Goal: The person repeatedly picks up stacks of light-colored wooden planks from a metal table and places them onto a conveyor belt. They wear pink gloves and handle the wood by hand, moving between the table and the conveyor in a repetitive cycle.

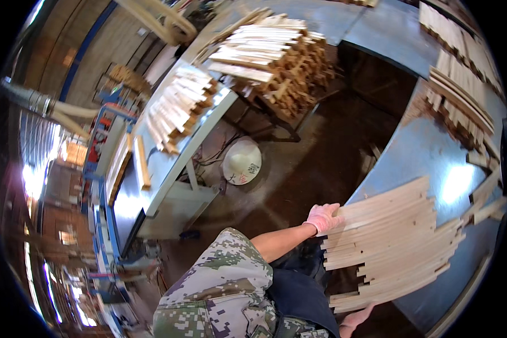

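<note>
A wide row of pale wooden slats (394, 236) lies side by side on the blue-grey metal table (397, 163), with uneven ends. Its left ends stick out past the table's edge, and one notch shows there. My left hand (324, 218), in a pinkish glove, grips the far left corner of the row, its fingers bent at the outermost slat. At the near side my right hand (354, 323), also pinkish, holds against the last slat; most of its fingers are hidden under the slats and by the picture's lower rim.
More slats (459, 107) lie along the table's far right. Across the aisle, another bench (194, 141) bears a fanned row of slats (177, 107). Behind it rises a tall stack of wood strips (281, 56). A pale conical hat (242, 160) lies low beside that bench.
</note>
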`<act>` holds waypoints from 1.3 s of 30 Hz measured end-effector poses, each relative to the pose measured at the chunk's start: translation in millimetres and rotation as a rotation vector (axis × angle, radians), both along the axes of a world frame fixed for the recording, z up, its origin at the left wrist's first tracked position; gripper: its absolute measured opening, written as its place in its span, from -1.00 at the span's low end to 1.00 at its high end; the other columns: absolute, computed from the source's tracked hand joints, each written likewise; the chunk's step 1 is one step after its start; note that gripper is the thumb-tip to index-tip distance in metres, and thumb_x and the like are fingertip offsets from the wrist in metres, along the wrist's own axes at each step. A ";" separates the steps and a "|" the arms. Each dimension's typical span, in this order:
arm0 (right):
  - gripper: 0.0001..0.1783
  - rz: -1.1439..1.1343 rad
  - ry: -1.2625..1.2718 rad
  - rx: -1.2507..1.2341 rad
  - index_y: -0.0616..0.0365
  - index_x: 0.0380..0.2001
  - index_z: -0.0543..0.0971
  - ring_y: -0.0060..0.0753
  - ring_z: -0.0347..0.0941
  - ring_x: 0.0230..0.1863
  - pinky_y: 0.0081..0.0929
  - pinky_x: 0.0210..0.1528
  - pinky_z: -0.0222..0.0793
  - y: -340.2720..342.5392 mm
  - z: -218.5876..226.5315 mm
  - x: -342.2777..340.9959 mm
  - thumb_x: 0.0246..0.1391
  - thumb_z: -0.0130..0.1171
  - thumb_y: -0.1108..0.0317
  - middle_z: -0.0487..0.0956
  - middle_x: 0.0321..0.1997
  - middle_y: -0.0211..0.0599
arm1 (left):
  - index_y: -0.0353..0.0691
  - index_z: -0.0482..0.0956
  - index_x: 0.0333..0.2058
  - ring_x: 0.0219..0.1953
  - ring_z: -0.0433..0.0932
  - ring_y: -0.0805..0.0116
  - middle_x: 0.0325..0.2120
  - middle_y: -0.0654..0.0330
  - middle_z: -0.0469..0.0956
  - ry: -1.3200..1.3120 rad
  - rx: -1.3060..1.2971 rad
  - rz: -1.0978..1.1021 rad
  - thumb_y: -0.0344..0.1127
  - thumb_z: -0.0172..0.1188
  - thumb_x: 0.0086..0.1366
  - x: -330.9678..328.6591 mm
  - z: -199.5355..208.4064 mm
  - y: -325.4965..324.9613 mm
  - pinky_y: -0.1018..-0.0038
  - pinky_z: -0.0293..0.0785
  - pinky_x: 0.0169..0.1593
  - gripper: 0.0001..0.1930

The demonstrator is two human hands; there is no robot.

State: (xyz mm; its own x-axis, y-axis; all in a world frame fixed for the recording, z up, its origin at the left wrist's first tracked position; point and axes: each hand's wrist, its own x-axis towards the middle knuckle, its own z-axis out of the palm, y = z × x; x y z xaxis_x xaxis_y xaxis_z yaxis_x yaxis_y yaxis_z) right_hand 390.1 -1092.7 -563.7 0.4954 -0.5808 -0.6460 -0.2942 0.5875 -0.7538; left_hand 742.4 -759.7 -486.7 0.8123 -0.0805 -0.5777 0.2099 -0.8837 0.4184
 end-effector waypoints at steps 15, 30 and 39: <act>-0.44 0.697 -0.491 0.559 0.06 0.13 0.60 -0.09 0.54 0.07 -0.14 0.14 0.50 95.0 -33.5 -29.6 0.33 0.14 -0.15 0.67 0.06 -0.29 | 0.00 0.54 0.07 -0.20 0.59 0.36 -0.17 0.29 0.62 0.284 -0.808 0.920 -0.19 0.20 0.53 -38.8 -1.4 35.7 0.29 0.59 -0.13 -0.79; -0.09 -0.636 -0.098 0.753 -0.02 0.52 0.27 0.23 0.21 0.50 0.48 0.42 0.26 -12.2 28.0 40.6 0.43 -0.07 -0.46 0.24 0.56 0.01 | 0.17 0.10 0.59 0.38 0.39 -0.01 0.46 0.09 0.31 0.263 -0.692 0.815 0.04 0.26 0.51 -33.7 -61.2 20.9 -0.10 0.42 0.34 -0.21; -0.56 -0.584 -0.164 1.271 0.45 0.12 0.38 0.28 0.55 0.14 0.31 0.24 0.57 105.7 4.4 10.6 0.28 0.24 0.45 0.54 0.07 0.25 | 0.17 0.24 0.48 0.39 0.37 -0.03 0.41 0.14 0.34 0.377 -0.779 0.926 0.06 0.24 0.52 -29.4 -58.0 13.9 -0.35 0.43 0.28 -0.34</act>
